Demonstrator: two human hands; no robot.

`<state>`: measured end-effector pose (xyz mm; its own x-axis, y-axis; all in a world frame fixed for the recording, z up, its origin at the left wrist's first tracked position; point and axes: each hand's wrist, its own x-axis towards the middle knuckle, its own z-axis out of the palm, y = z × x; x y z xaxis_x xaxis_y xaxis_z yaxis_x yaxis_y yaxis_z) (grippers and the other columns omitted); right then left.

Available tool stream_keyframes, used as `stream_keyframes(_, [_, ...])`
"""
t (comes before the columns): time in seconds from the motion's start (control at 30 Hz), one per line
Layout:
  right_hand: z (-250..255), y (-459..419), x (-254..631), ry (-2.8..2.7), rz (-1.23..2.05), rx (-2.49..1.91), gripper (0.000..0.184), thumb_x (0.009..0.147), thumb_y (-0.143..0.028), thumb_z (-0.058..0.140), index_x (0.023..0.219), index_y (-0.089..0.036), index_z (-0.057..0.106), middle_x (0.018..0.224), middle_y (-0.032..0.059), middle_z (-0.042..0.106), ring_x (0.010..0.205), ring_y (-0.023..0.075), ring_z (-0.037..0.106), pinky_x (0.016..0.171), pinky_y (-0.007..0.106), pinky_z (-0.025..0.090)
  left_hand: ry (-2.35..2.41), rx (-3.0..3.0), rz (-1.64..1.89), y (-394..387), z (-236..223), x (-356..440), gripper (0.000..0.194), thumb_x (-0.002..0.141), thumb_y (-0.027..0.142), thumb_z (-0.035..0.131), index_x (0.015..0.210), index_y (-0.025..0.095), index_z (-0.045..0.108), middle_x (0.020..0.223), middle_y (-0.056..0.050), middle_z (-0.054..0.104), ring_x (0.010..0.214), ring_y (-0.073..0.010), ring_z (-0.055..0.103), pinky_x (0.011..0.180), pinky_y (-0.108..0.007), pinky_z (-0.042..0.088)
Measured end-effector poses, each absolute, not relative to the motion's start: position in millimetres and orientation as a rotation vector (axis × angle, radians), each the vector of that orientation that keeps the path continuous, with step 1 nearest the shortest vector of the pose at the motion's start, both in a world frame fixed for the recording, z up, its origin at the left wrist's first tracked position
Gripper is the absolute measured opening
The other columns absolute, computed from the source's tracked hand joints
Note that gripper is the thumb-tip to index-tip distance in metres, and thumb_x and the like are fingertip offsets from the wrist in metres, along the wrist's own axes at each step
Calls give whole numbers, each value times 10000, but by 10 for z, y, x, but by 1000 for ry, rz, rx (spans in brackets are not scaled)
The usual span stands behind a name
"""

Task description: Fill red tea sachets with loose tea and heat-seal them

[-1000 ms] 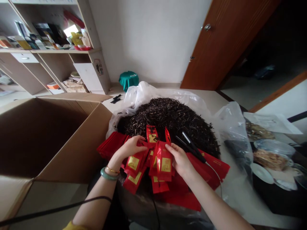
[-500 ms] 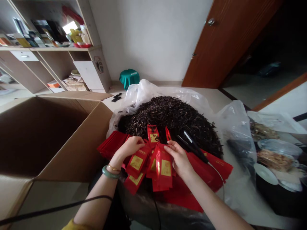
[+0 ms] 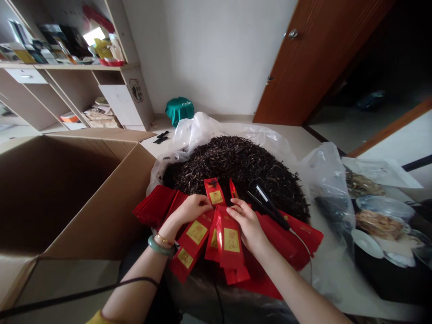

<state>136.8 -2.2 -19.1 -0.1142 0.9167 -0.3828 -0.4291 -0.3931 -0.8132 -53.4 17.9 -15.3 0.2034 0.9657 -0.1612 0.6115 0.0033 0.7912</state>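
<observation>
Red tea packets (image 3: 230,240) are fanned out; a large loose tea heap (image 3: 239,166) is left. Left hand (image 3: 192,209) and right hand (image 3: 245,223) are laid on packets; clamping cannot be told.

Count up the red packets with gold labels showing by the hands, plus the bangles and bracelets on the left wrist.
Red packets with gold labels showing: 5
Pale green stone bangle: 1
Thin gold chain bracelet: 1
Total: 7
</observation>
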Motion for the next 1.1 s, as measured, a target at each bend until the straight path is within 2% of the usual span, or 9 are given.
stream_keyframes(0.2, [-202,-20,1356,-642,1687,-1137,508,475,-292,865,908,-217,611,670,-62,666,649,137,631,665,270,493,1531,1640,691,164,-141,-490,118,719,259,604,667,157,635,663,-1,651,631,-146,563,590,-241,413])
stream_keyframes(0.33, [-154,-26,1336,-662,1673,-1122,469,497,-303,851,891,-218,610,666,-57,655,650,159,641,650,288,501,1606,1576,891,122,-87,-439,119,740,257,595,670,164,619,701,-8,654,664,-147,573,620,-246,423])
stream_keyframes(0.57, [-19,-65,1232,-699,1671,-1122,491,483,-315,848,885,-221,581,707,-36,685,643,150,627,637,280,487,1456,1286,1284,16,-65,-257,137,628,224,717,666,160,602,608,24,598,559,-108,540,552,-213,418])
stream_keyframes(0.73, [-29,-88,1207,-787,1605,-1123,503,520,-306,822,938,-231,553,629,-70,638,615,143,607,646,286,474,1319,1205,1296,-3,-41,-231,266,635,260,726,865,144,662,557,59,533,489,-76,468,487,-189,347])
stream_keyframes(0.9, [-93,-78,1209,-924,1468,-1140,435,559,-285,793,912,-223,545,644,-59,654,654,152,614,708,304,470,1286,1166,1308,-17,-49,-200,328,669,335,720,918,136,644,558,63,531,502,-80,467,506,-193,369])
stream_keyframes(1.0, [-128,-61,1217,-945,1425,-1137,379,569,-282,789,849,-228,540,615,-62,639,640,157,610,715,314,474,1305,1261,1223,-33,-10,-216,348,723,400,672,944,132,649,648,18,615,599,-115,546,572,-215,423])
stream_keyframes(1.1, [-142,-62,1224,-976,1396,-1140,346,567,-295,800,783,-238,537,620,-46,638,643,173,616,710,328,483,1373,1428,982,-43,65,-294,382,668,436,718,905,137,697,777,-36,697,715,-169,607,639,-251,453])
